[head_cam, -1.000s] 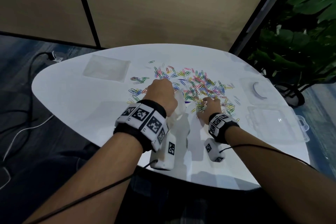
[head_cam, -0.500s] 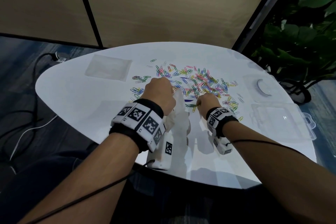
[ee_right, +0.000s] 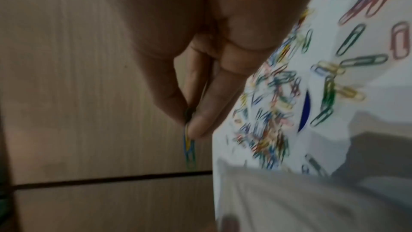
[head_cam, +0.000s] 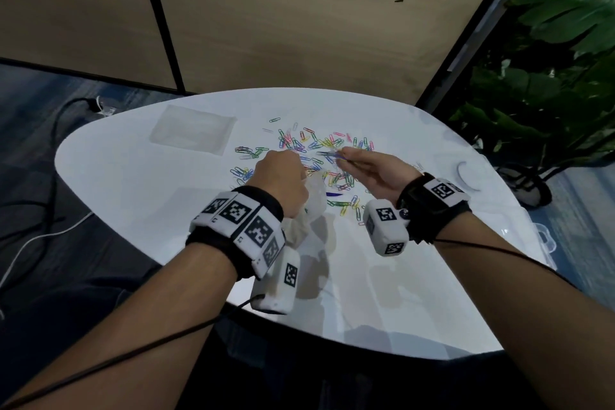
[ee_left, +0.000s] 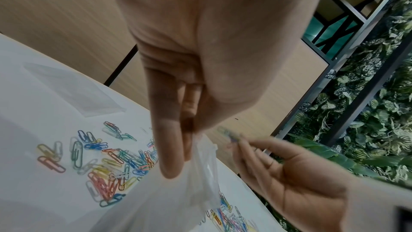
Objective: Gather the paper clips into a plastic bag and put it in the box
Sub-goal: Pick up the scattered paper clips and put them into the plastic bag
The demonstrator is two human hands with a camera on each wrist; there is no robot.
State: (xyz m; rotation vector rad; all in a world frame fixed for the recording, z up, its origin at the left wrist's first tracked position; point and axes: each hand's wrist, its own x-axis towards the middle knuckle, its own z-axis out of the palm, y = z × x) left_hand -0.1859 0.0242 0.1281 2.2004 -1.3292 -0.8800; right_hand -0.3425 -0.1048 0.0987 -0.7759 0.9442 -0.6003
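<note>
Left hand (head_cam: pixel 281 181): above the near middle of the white worktop (head_cam: pixel 133 196), fingers (ee_left: pixel 169 147) curled and pinching the rim of a clear plastic bag (head_cam: pixel 311 210); the bag hangs from the grip down towards the worktop.

Right hand (head_cam: pixel 376 170): at 3 o'clock of the left hand, raised off the worktop, palm turned inward. Thumb and fingers (ee_right: pixel 200 112) closed on a small bunch of held clips (head_cam: pixel 327 154), blue, yellow and green, which jut out towards the bag's mouth.

Loose paper clips (head_cam: pixel 319 146): many colours, spread across the middle of the worktop beyond and beneath both hands, with a smaller cluster at 10 o'clock of the left hand. A small dark blue piece (head_cam: pixel 334 195) lies among them just beside the bag; what it is cannot be told.

Clear plastic box (head_cam: pixel 542 236): at the worktop's right edge, at 4 o'clock of the right hand, well apart from the clips.

Round white item (head_cam: pixel 467 175): at 3 o'clock of the right hand, near the right edge.

Spare flat plastic bags (head_cam: pixel 193 133): far left of the worktop, at 11 o'clock of the left hand.

Plant (head_cam: pixel 549 76): beyond the worktop at 2 o'clock.
</note>
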